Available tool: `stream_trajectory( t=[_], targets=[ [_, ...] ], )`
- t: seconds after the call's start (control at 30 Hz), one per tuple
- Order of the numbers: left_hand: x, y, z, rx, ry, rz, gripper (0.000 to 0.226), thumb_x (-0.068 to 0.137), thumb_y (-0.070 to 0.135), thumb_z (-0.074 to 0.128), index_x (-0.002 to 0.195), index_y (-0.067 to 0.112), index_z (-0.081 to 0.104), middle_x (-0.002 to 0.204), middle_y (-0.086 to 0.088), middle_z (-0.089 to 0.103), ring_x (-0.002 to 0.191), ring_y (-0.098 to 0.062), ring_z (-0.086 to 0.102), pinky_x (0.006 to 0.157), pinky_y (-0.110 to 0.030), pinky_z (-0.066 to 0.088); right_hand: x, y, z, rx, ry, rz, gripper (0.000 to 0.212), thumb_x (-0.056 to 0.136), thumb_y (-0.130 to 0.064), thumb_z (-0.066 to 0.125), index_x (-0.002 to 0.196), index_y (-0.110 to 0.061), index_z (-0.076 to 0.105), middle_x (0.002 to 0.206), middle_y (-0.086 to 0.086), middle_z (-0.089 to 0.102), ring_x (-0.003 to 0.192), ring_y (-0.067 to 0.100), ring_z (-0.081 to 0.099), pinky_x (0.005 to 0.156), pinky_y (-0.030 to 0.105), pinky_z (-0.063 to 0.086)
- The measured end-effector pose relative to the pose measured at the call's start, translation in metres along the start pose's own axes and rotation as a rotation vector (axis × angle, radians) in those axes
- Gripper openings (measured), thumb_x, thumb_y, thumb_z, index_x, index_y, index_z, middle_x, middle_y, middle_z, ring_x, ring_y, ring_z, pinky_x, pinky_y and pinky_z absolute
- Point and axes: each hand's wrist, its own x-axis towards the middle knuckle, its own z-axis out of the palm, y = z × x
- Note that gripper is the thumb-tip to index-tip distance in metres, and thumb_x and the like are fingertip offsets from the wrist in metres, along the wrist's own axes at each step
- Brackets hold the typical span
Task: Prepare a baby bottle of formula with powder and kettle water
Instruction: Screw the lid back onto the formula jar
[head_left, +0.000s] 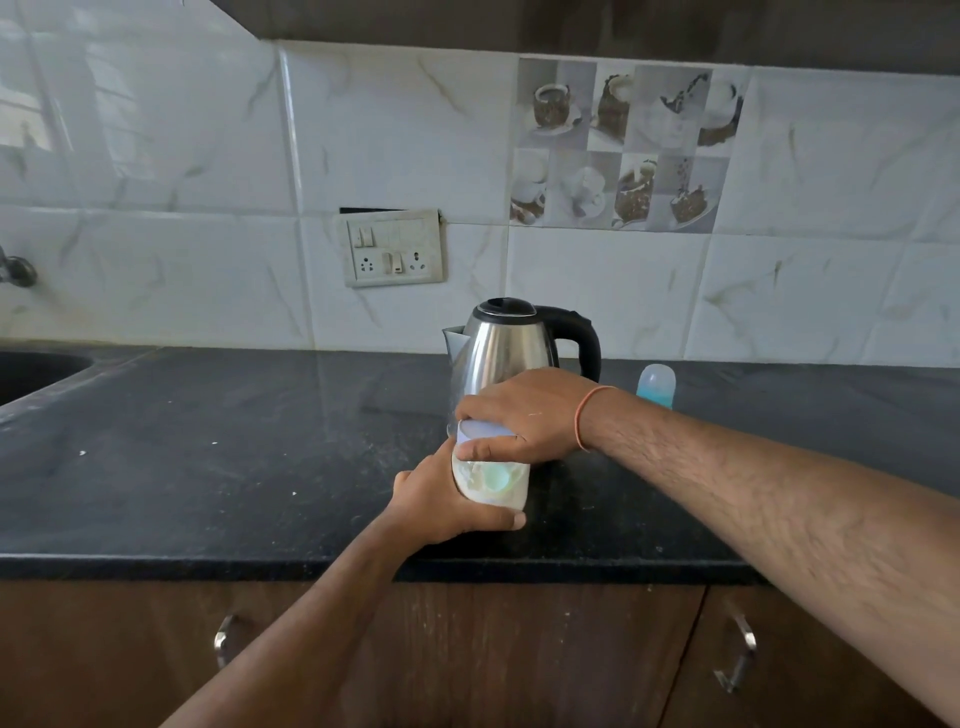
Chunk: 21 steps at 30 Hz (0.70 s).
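Observation:
A white powder container (493, 480) with a pale lilac lid (480, 432) stands on the black counter (208, 467) in front of the steel kettle (501, 353). My left hand (447, 501) wraps around the container's body. My right hand (524, 410) grips the lid from above. A baby bottle (656, 384), clear with a blue lower part, stands behind my right wrist, to the right of the kettle. The kettle has a black lid and handle and its spout points left.
A sink (31, 371) is set into the counter at the far left, with a tap (15, 270) above it. A switch and socket plate (393, 248) sits on the tiled wall. Wooden cupboard doors with metal handles (737, 654) lie below the counter edge.

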Motion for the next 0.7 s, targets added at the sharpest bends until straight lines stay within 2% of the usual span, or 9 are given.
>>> stream_trajectory(
  t=[0.1, 0.2, 0.3, 0.4, 0.53, 0.63, 0.7],
  targets=[
    [0.0, 0.002, -0.001, 0.003, -0.01, -0.009, 0.089, 0.042, 0.081, 0.09, 0.121, 0.059, 0.054, 0.114, 0.03, 0.069, 0.112, 0.0, 0.064, 0.112, -0.05, 0.047, 0.0, 0.003, -0.001, -0.055, -0.003, -0.022, 0.069, 0.097, -0.088, 0.022, 0.133, -0.036, 0.052, 0.113, -0.009, 0.072, 0.091, 0.02, 0.065, 0.081, 0.044, 0.054],
    [-0.002, 0.006, -0.001, -0.001, -0.001, -0.032, 0.08, 0.041, 0.079, 0.089, 0.11, 0.059, 0.055, 0.109, 0.03, 0.069, 0.107, 0.002, 0.063, 0.113, -0.049, 0.046, 0.004, 0.002, 0.002, -0.112, 0.026, -0.02, 0.07, 0.097, -0.087, 0.018, 0.129, -0.034, 0.051, 0.093, -0.005, 0.069, 0.079, 0.021, 0.063, 0.072, 0.041, 0.051],
    [-0.005, 0.008, -0.001, -0.016, 0.014, -0.051, 0.074, 0.044, 0.072, 0.095, 0.104, 0.057, 0.055, 0.106, 0.028, 0.069, 0.105, 0.001, 0.063, 0.113, -0.048, 0.047, 0.006, -0.001, 0.007, -0.126, 0.058, -0.007, 0.061, 0.103, -0.078, 0.022, 0.126, -0.03, 0.052, 0.077, -0.008, 0.057, 0.07, 0.021, 0.059, 0.068, 0.04, 0.049],
    [-0.006, 0.007, 0.0, -0.017, 0.034, -0.053, 0.076, 0.042, 0.074, 0.094, 0.104, 0.056, 0.055, 0.107, 0.027, 0.07, 0.107, -0.002, 0.065, 0.112, -0.048, 0.049, 0.007, -0.001, 0.01, -0.105, 0.071, 0.003, 0.066, 0.1, -0.079, 0.019, 0.128, -0.031, 0.053, 0.082, -0.006, 0.062, 0.073, 0.023, 0.062, 0.073, 0.044, 0.056],
    [-0.005, 0.007, 0.001, -0.018, 0.056, -0.041, 0.078, 0.037, 0.078, 0.089, 0.105, 0.057, 0.056, 0.105, 0.028, 0.071, 0.106, -0.002, 0.067, 0.109, -0.047, 0.051, 0.007, -0.001, 0.015, -0.074, 0.097, 0.019, 0.074, 0.094, -0.082, 0.011, 0.126, -0.032, 0.055, 0.082, -0.004, 0.066, 0.072, 0.023, 0.062, 0.073, 0.046, 0.056],
    [-0.004, 0.005, 0.002, 0.014, 0.059, -0.045, 0.082, 0.048, 0.07, 0.099, 0.116, 0.053, 0.056, 0.109, 0.027, 0.07, 0.109, -0.005, 0.066, 0.111, -0.047, 0.048, 0.009, -0.002, 0.018, -0.054, 0.106, 0.022, 0.073, 0.094, -0.083, 0.011, 0.123, -0.033, 0.055, 0.08, -0.004, 0.065, 0.071, 0.023, 0.062, 0.074, 0.046, 0.055],
    [-0.002, 0.002, 0.003, 0.022, 0.059, -0.057, 0.091, 0.043, 0.075, 0.096, 0.122, 0.05, 0.057, 0.11, 0.027, 0.07, 0.109, -0.004, 0.065, 0.112, -0.047, 0.047, 0.009, -0.001, 0.018, -0.039, 0.102, 0.027, 0.073, 0.094, -0.082, 0.01, 0.122, -0.032, 0.055, 0.078, -0.004, 0.064, 0.069, 0.02, 0.06, 0.073, 0.044, 0.054]
  ],
)
